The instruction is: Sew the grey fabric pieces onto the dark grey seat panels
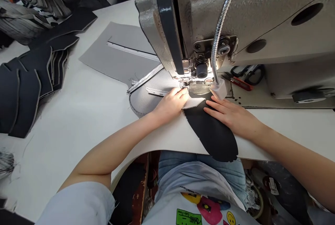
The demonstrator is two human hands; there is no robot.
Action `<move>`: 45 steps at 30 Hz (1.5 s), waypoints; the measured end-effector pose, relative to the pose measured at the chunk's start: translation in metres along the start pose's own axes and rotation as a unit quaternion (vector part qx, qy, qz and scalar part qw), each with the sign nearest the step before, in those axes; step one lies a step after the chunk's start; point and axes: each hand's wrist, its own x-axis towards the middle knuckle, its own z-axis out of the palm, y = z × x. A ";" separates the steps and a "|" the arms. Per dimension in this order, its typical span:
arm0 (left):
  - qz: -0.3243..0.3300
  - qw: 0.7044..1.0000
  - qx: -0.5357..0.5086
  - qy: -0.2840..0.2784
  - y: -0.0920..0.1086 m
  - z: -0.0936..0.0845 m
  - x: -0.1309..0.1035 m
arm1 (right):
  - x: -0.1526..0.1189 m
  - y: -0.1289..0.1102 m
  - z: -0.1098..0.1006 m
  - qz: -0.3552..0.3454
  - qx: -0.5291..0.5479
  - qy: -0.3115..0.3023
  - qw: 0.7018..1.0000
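Observation:
A sewing machine (pixel 230 19) stands over the table, its lit needle area just ahead of my hands. Grey fabric (pixel 117 54) with stitched seams spreads left of the needle, and a black piece (pixel 214 130) hangs toward the table's front edge. My left hand (pixel 171 104) has its fingers pressed together on the grey fabric's edge close to the presser foot. My right hand (pixel 231 115) lies with fingers spread on the black piece, beside a white lamp head (pixel 218 89) on a flexible metal tube.
Stacked dark cut pieces (pixel 28 89) lie at the left, with piled grey material (pixel 23 19) behind them. Black scissors (pixel 253 74) and a red-handled tool (pixel 240 83) rest on the machine bed at right. The table's curved front edge is near my lap.

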 end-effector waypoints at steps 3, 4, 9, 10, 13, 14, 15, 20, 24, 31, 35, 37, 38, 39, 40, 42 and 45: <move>-0.007 1.000 0.001 -0.001 0.001 -0.002 0.002 | 0.000 0.002 0.000 0.006 0.004 0.004 1.000; -0.009 1.000 0.003 -0.003 0.002 -0.003 0.002 | 0.000 0.003 -0.001 0.005 0.004 0.001 1.000; -0.010 1.000 0.000 0.003 0.005 -0.003 0.007 | 0.000 0.007 -0.006 -0.001 0.003 -0.019 1.000; -0.008 1.000 0.001 0.009 0.005 -0.002 0.007 | 0.000 0.008 -0.006 -0.001 0.004 -0.020 1.000; -0.006 1.000 0.005 0.026 0.005 0.002 0.008 | -0.001 0.010 -0.006 -0.002 0.002 -0.018 1.000; -0.006 1.000 0.004 0.029 0.005 0.003 0.008 | -0.001 0.010 -0.005 -0.004 -0.001 -0.018 1.000; -0.006 1.000 0.003 0.031 0.004 0.004 0.007 | -0.001 0.011 -0.005 -0.006 -0.003 -0.017 1.000; -0.001 0.999 0.024 0.028 0.005 0.004 0.006 | 0.001 0.010 -0.004 -0.013 -0.017 -0.016 1.000; -0.007 0.999 0.031 0.010 0.008 0.002 0.003 | 0.001 0.007 -0.005 -0.023 -0.032 -0.010 0.999; -0.020 1.000 0.015 0.015 0.009 0.003 -0.002 | -0.001 0.004 -0.007 -0.033 -0.031 -0.006 0.999; -0.018 1.000 -0.006 0.007 0.006 0.002 0.000 | -0.005 0.012 -0.004 -0.052 -0.031 0.004 0.998; -0.022 1.000 -0.011 0.004 0.005 0.001 0.002 | -0.007 0.017 -0.001 -0.049 -0.020 0.009 0.999; -0.024 1.000 -0.012 0.004 0.005 0.000 0.003 | -0.008 0.019 0.000 -0.046 -0.016 0.010 0.999; -0.025 1.000 -0.014 0.004 0.004 -0.001 0.004 | -0.009 0.021 0.001 -0.042 -0.015 0.009 0.999; -0.025 1.000 -0.015 0.004 0.004 -0.001 0.005 | -0.009 0.022 0.001 -0.039 -0.016 0.006 0.999; -0.021 1.000 -0.013 0.002 0.004 -0.003 0.008 | -0.006 0.023 0.000 -0.042 -0.020 -0.004 0.999; -0.011 1.000 -0.003 -0.016 0.008 -0.008 0.011 | 0.000 0.020 -0.003 -0.072 -0.018 -0.018 0.997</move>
